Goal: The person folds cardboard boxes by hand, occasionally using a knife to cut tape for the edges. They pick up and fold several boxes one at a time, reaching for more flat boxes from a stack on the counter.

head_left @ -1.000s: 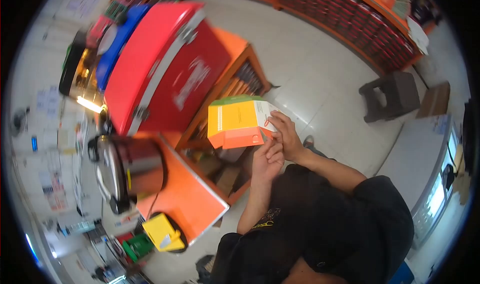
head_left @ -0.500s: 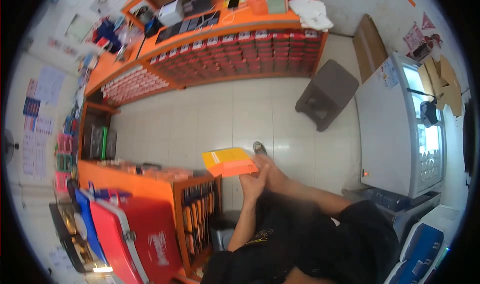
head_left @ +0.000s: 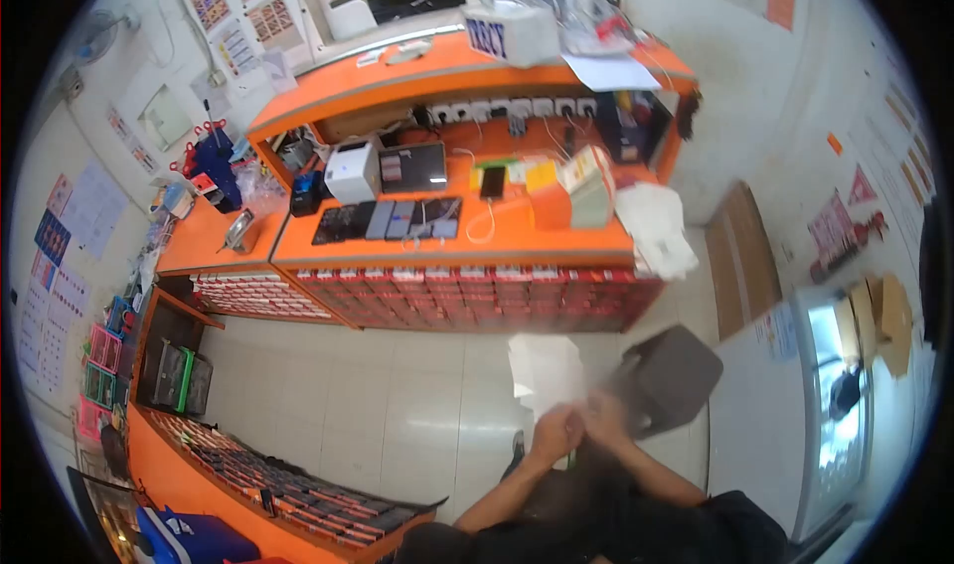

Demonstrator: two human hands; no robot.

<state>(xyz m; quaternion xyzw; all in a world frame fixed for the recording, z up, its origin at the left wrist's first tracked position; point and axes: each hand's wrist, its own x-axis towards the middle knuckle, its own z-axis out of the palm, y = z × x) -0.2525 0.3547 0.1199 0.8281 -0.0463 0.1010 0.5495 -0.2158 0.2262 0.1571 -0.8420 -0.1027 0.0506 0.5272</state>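
A white, opened-out sheet or flattened piece of card (head_left: 546, 371) extends forward from the person's hands. My left hand (head_left: 559, 433) is closed at its near edge. Right beside it, my right hand (head_left: 604, 417) is also closed and blurred by motion. The hands are nearly touching, and the fingertips cannot be made out clearly. No orange and yellow surface shows on the piece now.
Ahead stands an orange counter (head_left: 397, 257) with a white printer (head_left: 353, 173), phones (head_left: 402, 219) and white papers (head_left: 656, 228). A brown stool (head_left: 676, 377) is close on the right, beside a glass-front fridge (head_left: 755, 405). An orange rack (head_left: 189, 475) stands at left.
The view has tilted up and moved toward the counter. The folded orange and yellow piece no longer shows; a white piece is at the hands. Both hands have come close together near the stool.
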